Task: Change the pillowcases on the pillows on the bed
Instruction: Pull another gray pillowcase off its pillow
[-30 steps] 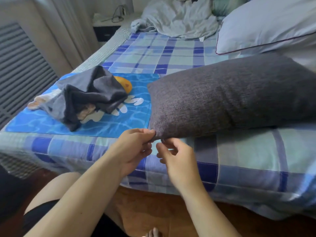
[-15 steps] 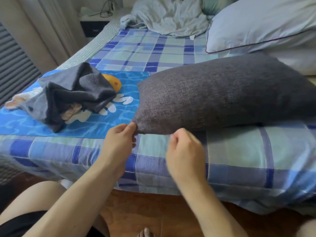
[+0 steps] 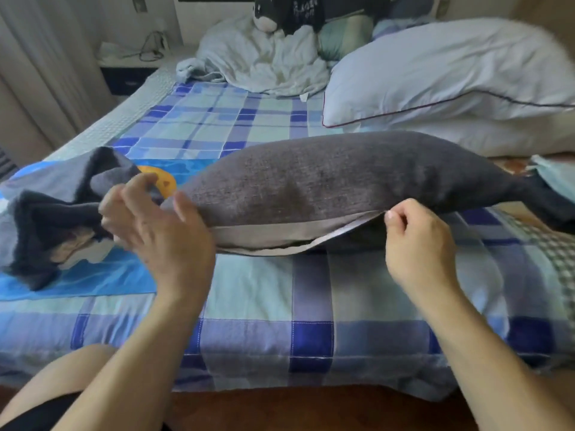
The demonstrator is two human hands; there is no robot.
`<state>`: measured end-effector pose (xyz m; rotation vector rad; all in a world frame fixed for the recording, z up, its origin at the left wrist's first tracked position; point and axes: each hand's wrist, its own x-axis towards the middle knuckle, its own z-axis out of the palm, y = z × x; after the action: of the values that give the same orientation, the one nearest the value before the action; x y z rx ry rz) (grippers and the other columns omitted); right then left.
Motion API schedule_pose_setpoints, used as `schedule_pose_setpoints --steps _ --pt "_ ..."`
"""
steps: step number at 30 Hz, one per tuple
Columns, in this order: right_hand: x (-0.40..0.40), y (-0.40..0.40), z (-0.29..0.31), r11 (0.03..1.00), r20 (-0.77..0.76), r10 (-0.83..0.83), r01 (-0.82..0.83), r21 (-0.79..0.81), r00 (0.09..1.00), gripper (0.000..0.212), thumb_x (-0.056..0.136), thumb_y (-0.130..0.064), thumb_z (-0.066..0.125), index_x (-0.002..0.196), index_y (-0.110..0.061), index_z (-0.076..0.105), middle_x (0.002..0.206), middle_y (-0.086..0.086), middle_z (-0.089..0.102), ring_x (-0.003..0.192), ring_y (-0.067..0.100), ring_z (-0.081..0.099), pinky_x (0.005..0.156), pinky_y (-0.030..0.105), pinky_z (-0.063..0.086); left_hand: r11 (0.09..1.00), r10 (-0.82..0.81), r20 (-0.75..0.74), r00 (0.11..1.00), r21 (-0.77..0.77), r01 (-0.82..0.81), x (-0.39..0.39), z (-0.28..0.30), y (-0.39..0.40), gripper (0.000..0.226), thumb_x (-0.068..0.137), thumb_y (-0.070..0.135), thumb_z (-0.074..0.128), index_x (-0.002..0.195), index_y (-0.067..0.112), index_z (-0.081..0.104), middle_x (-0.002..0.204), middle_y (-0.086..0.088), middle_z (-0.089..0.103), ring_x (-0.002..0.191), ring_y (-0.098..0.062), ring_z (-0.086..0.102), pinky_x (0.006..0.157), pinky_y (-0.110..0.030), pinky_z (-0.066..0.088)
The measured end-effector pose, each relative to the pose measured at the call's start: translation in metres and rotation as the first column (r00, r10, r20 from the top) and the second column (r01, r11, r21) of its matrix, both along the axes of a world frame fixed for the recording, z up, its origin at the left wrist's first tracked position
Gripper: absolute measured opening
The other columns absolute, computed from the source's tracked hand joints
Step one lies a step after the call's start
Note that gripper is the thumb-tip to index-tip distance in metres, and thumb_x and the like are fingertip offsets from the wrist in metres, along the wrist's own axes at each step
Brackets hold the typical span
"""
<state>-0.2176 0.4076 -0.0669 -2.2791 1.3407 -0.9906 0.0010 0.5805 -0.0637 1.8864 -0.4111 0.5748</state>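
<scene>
Your right hand [image 3: 417,244] pinches the zipper at the grey pillowcase [image 3: 326,178] opening to expose the insert, while your left hand [image 3: 155,225], fingers spread wide, steadies the end beside it.

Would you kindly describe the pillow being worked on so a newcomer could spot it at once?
On the checked bed, look to the near edge, in front of the white pillows. The grey pillow lies lengthwise there; alone, it is dark, coarse-woven, with its near seam open on pale lining.

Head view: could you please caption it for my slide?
Right hand pinches open the grey pillowcase seam; left hand hovers open.
</scene>
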Motion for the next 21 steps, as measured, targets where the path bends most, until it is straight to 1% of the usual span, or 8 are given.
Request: schedule_pose_setpoints --steps 2,3,4,6,8,11,17,21 --pt "0.003 -0.006 0.004 0.996 0.028 0.065 -0.064 -0.056 0.997 0.021 0.098 -0.011 0.052 0.078 -0.01 0.053 0.085 0.0 0.05 0.079 0.023 0.047 0.069 0.033 0.03 0.937 -0.3 0.397 0.867 0.295 0.189 -0.042 0.002 -0.023 0.021 0.093 0.016 0.06 0.114 0.012 0.065 0.127 -0.017 0.054 0.127 -0.038 0.046 0.114 -0.044 0.027" --pt "0.002 -0.01 0.004 0.993 0.017 0.096 -0.094 -0.075 0.995 0.019 0.097 -0.009 0.053 0.078 -0.009 0.055 0.089 0.001 0.049 0.081 0.022 0.048 0.072 0.033 0.034 0.86 -0.457 0.468 0.756 0.451 0.241 -0.062 -0.001 -0.035 0.02 0.093 0.019 0.064 0.112 0.014 0.067 0.127 -0.016 0.057 0.126 -0.04 0.049 0.111 -0.051 0.031" --pt "0.0 -0.013 0.005 0.989 0.001 0.121 -0.12 -0.083 0.993 0.018 0.096 -0.009 0.055 0.078 -0.007 0.056 0.092 0.002 0.048 0.082 0.022 0.049 0.074 0.033 0.037 0.769 -0.573 0.459 0.678 0.587 0.253 -0.073 -0.01 -0.048 0.024 0.092 0.025 0.067 0.113 0.016 0.068 0.129 -0.014 0.059 0.126 -0.039 0.051 0.11 -0.054 0.033" --pt "-0.005 -0.017 0.007 0.985 -0.017 0.155 -0.156 -0.076 0.988 0.018 0.096 -0.009 0.057 0.078 -0.007 0.056 0.096 0.004 0.048 0.082 0.022 0.05 0.074 0.034 0.038 0.635 -0.655 0.365 0.662 0.74 0.221 -0.077 -0.023 -0.07 0.036 0.088 0.036 0.072 0.117 0.017 0.063 0.135 -0.015 0.056 0.131 -0.04 0.048 0.111 -0.058 0.034" --pt "-0.005 -0.015 0.014 0.986 -0.027 0.161 -0.162 -0.045 0.987 0.017 0.098 -0.012 0.056 0.081 -0.007 0.056 0.099 0.004 0.049 0.083 0.024 0.052 0.076 0.037 0.04 0.595 -0.694 0.369 0.618 0.778 0.203 -0.072 -0.023 -0.086 0.027 0.088 0.03 0.071 0.108 0.016 0.059 0.133 -0.017 0.057 0.129 -0.042 0.049 0.109 -0.062 0.034" --pt "-0.005 -0.013 0.024 0.993 -0.017 0.119 -0.119 -0.021 0.993 0.015 0.1 -0.016 0.051 0.093 -0.007 0.061 0.105 0.006 0.055 0.092 0.026 0.056 0.083 0.043 0.045 0.58 -0.779 0.465 0.421 0.789 0.202 -0.077 -0.018 -0.104 0.005 0.093 0.012 0.062 0.098 0.013 0.061 0.131 -0.02 0.059 0.125 -0.043 0.053 0.108 -0.064 0.034" --pt "-0.011 -0.018 0.027 0.993 0.081 0.117 -0.117 -0.001 0.99 0.014 0.1 -0.014 0.051 0.094 -0.008 0.061 0.106 0.006 0.057 0.096 0.026 0.055 0.085 0.041 0.044 0.623 -0.674 0.378 0.634 0.752 0.214 -0.087 -0.011 -0.107 0.04 0.087 0.03 0.072 0.122 0.012 0.063 0.147 -0.02 0.047 0.135 -0.043 0.045 0.111 -0.064 0.031" --pt "-0.014 -0.011 0.016 0.991 0.136 0.111 -0.12 0.057 0.985 0.015 0.099 -0.013 0.053 0.086 -0.009 0.059 0.102 0.003 0.055 0.089 0.018 0.054 0.083 0.036 0.046 0.659 -0.648 0.351 0.676 0.704 0.265 -0.104 -0.003 -0.114 0.03 0.098 0.037 0.057 0.118 0.016 0.063 0.148 -0.01 0.05 0.136 -0.037 0.045 0.115 -0.059 0.028"
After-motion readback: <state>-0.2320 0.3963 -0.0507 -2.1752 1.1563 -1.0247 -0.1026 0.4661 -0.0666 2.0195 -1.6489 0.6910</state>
